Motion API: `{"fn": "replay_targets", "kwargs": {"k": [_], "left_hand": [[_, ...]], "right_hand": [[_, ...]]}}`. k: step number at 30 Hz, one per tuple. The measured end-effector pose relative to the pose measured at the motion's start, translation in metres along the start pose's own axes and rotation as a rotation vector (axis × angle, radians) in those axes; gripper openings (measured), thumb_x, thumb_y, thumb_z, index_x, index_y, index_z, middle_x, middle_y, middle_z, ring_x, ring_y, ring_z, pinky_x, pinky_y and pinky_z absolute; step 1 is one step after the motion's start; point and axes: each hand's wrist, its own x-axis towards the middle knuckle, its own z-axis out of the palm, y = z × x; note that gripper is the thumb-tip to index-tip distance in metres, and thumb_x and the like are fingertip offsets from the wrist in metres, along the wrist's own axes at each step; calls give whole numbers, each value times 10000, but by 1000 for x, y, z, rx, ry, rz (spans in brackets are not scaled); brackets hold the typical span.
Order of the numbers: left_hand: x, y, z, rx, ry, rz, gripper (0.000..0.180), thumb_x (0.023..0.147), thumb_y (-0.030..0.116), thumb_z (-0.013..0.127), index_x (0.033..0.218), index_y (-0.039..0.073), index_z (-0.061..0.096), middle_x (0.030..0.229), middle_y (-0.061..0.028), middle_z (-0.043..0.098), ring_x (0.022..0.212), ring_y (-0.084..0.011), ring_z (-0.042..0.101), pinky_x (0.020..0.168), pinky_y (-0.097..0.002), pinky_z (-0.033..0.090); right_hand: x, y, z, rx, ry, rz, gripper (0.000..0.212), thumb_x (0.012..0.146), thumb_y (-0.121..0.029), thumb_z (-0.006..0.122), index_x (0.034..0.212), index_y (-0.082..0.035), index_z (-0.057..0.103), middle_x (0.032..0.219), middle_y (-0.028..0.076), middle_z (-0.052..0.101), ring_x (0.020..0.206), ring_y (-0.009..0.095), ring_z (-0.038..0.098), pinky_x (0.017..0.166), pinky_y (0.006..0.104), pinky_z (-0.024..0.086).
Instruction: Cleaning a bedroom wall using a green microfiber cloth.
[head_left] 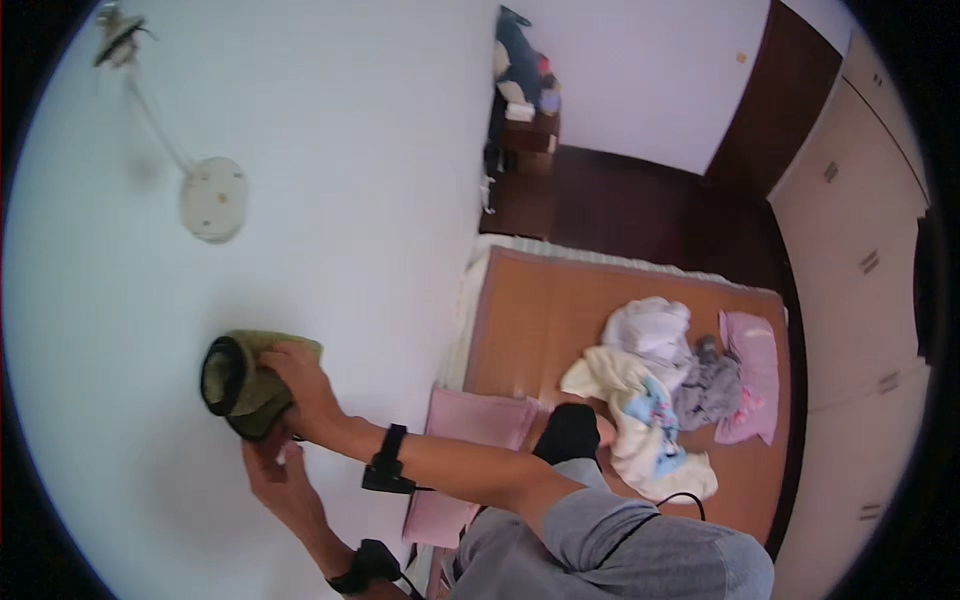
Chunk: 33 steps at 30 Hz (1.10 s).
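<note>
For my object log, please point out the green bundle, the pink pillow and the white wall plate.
Green bundle (256, 393): head view, its side.
Pink pillow (757, 375): head view, its middle.
White wall plate (213, 199): head view, its face.

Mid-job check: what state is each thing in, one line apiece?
Green cloth item: looks rolled, held up.
Right hand: closed on it.
Left hand: at its lower edge, grip unclear.
Blankets: crumpled on the bed.
Pink pillow: lying on the bed.
Wardrobe doors: shut.
Brown door: appears shut.
White fixture: mounted, on or off unclear.
</note>
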Motion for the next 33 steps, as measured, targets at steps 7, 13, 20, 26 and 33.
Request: {"fn": "replay_targets", "kwargs": {"k": [7,13,20,26,33], "left_hand": [[-14,16,13,-98,1,76,497,972,153,716,1393,-44,541,1303,-166,659,1184,-240,624,941,-390,547],[-20,62,53,-57,202,212,559,1025,233,678,1449,-70,476,1433,-205,575,1311,-303,567,1086,-462,481],[-9,8,110,-174,132,41,510,1014,130,658,1456,-48,476,1374,-166,586,1199,-252,591,1005,-403,526],[11,68,181,-102,185,-64,488,923,76,744,1360,-49,565,1257,-135,654,1102,-225,650,912,-346,557],[73,127,253,59,200,163,452,974,129,714,1356,-50,553,1257,-168,650,1124,-235,640,947,-382,566]], "right_hand": [[10,-26,-16,3,-131,-106,647,710,50,763,1322,-55,581,1340,209,543,1235,437,528,1015,498,497],[68,-78,-52,138,-92,-379,516,753,-38,768,1246,-61,619,1233,175,605,1128,384,599,953,478,529],[52,26,-82,49,-129,-272,542,714,-120,826,1223,-84,644,1237,185,631,1147,408,618,948,488,553],[104,46,-131,71,-221,-243,517,678,-115,854,1161,-60,677,1198,201,678,1131,427,639,970,473,532],[240,19,-173,139,-172,-357,621,602,-72,843,1197,-45,671,1203,209,647,1105,429,624,941,475,529]]}}
